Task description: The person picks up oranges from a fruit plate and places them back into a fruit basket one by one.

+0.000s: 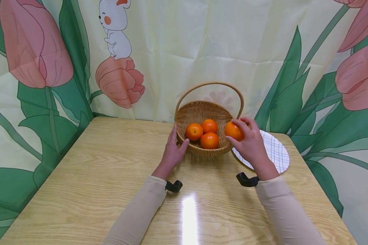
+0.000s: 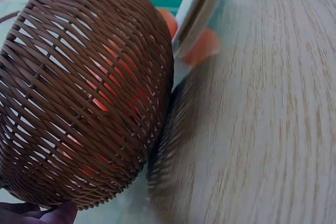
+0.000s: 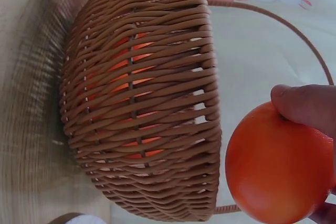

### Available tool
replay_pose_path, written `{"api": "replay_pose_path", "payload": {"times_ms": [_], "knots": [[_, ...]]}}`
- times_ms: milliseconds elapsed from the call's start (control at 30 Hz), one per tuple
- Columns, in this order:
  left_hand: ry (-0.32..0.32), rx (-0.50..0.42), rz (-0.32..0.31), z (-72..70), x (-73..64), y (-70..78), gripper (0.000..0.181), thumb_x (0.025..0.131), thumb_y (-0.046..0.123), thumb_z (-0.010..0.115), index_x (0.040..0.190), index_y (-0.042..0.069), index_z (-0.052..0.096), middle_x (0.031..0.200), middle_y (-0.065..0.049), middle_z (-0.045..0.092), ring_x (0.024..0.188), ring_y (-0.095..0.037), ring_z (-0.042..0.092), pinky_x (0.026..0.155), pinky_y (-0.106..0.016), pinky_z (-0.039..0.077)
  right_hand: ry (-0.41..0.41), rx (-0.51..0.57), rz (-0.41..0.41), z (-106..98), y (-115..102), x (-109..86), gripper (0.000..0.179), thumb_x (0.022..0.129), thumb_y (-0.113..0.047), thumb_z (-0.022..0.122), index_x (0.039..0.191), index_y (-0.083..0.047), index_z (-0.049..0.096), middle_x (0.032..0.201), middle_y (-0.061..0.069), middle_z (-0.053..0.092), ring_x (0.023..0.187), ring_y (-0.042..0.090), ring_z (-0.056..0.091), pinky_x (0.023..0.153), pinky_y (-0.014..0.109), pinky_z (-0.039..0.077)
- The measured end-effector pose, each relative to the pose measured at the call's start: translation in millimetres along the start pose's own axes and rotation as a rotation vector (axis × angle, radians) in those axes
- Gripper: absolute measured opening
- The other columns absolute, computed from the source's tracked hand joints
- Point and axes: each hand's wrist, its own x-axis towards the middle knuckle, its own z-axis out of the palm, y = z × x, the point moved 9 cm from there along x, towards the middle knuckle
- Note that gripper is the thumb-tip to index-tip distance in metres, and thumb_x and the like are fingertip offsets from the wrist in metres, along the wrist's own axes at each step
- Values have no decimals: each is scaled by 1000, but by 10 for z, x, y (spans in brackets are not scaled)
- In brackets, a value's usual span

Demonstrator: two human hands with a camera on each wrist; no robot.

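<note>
A brown wicker basket (image 1: 204,109) with a tall arched handle stands near the back of the table. Inside it lie a left orange (image 1: 194,131), a back orange (image 1: 210,126) and a front orange (image 1: 209,141). My left hand (image 1: 173,151) touches the basket's left side, fingers fairly straight and thumb spread toward the front rim. Another orange (image 3: 278,163) is pinched between the thumb and fingers of my right hand (image 1: 249,141), just above the basket's right rim. Through the weave in the left wrist view, the fruit shows only in strips.
A white plate (image 1: 277,153) with a blue checked pattern lies right of the basket, partly hidden by my right hand. Beside its edge, the left wrist view shows an orange patch (image 2: 168,22) of unclear origin. A printed curtain (image 1: 159,68) hangs behind the wooden table (image 1: 116,163).
</note>
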Motion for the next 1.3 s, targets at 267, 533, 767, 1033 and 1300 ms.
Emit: {"api": "replay_pose_path", "payload": {"times_ms": [267, 533, 767, 1033, 1300], "knots": [[-1, -12, 4, 0, -5, 11, 78, 88, 45, 52, 146, 35, 1, 153, -1, 10, 138, -28, 20, 107, -48, 31, 9, 3, -45, 106, -21, 17, 54, 70, -28, 78, 119, -20, 57, 129, 14, 41, 114, 36, 42, 79, 55, 49], [14, 7, 18, -21, 2, 32, 77, 88, 41, 53, 147, 32, 3, 153, -3, 13, 138, -28, 21, 107, -46, 31, -10, -17, -47, 199, -9, 37, 57, 69, -33, 78, 121, -21, 56, 130, 13, 41, 114, 36, 42, 79, 55, 48], [10, 7, 12, -4, 10, 0, 78, 88, 42, 53, 146, 35, 1, 153, -2, 12, 138, -26, 22, 106, -45, 33, -43, -6, -36, 289, 22, 57, 57, 70, -34, 77, 121, -21, 56, 128, 11, 42, 111, 35, 45, 80, 54, 49], [0, 7, 16, -4, -1, 15, 78, 87, 50, 50, 145, 36, 0, 154, -1, 10, 139, -25, 20, 107, -44, 32, -96, -9, -17, 396, 62, 78, 55, 73, -35, 75, 122, -21, 54, 131, 12, 41, 112, 35, 44, 82, 54, 48], [-2, 14, 14, -5, -9, 43, 78, 86, 53, 49, 145, 36, 0, 154, -2, 10, 139, -26, 20, 107, -45, 32, -164, -19, 28, 488, 110, 84, 51, 77, -33, 71, 123, -22, 52, 135, 10, 38, 118, 35, 42, 86, 55, 47]]}}
